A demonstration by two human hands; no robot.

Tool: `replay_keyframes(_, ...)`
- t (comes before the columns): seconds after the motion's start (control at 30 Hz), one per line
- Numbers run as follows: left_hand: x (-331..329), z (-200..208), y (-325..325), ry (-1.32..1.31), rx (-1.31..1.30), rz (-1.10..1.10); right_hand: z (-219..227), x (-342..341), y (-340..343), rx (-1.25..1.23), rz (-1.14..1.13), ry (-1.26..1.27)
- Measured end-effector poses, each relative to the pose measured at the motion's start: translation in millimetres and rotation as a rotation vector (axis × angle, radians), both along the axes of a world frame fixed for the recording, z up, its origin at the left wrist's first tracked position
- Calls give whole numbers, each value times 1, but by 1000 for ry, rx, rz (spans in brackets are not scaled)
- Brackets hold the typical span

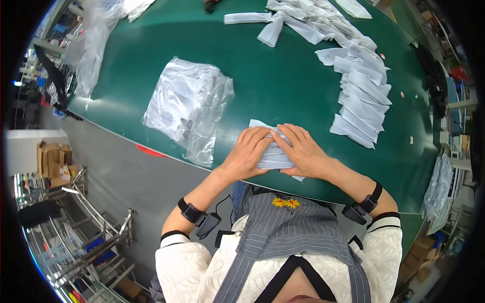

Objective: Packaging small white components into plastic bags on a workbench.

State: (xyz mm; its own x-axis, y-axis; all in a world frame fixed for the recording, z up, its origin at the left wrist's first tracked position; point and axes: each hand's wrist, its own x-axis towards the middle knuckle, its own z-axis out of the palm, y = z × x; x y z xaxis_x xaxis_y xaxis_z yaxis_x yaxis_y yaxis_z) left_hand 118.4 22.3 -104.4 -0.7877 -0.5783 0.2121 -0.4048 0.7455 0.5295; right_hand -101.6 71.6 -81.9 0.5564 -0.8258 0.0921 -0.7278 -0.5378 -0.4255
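I see the left hand (pixel 247 151) and right hand (pixel 304 154) spread palms-down over folded cloth (pixel 274 159) near the table's edge (pixel 353 194), probably to steady it.

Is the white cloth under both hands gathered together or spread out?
Gathered together: the white cloth shows close, parallel ridges between the left hand and right hand. Whether it's folded, I cannot tell.
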Motion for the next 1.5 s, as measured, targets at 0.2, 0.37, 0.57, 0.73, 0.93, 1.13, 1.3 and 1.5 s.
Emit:
replay_keyframes(0.2, 10, -6, -10, 132, 69, -18, -16, 15, -4, -65, -66, -7)
replay_keyframes(0.37, 25, 48, 32, 336, -148, 125, -13, 16, 1, 19, -109, -6)
replay_keyframes(0.57, 61, 43, 28, 211, -310, 915, 24, 39, -48, 117, 82, -84)
replay_keyframes(0.73, 88, 54, 17, 433, -278, 714, 27, 96, -122, 84, 399, -226)
replay_keyframes(0.93, 116, 67, 10, 326, -336, 535, 18, 145, -157, 253, 400, -165)
replay_keyframes(1.13, 84, 87, -15, 290, -415, 390, 33, 179, -141, 147, 33, 9)
replay_keyframes(1.3, 55, 89, -36, 367, -507, 254, 32, 217, -151, 119, -69, 22)
replay_keyframes(1.5, 58, 82, -26, 276, -461, 173, 8, 246, -151, -31, -183, -86)
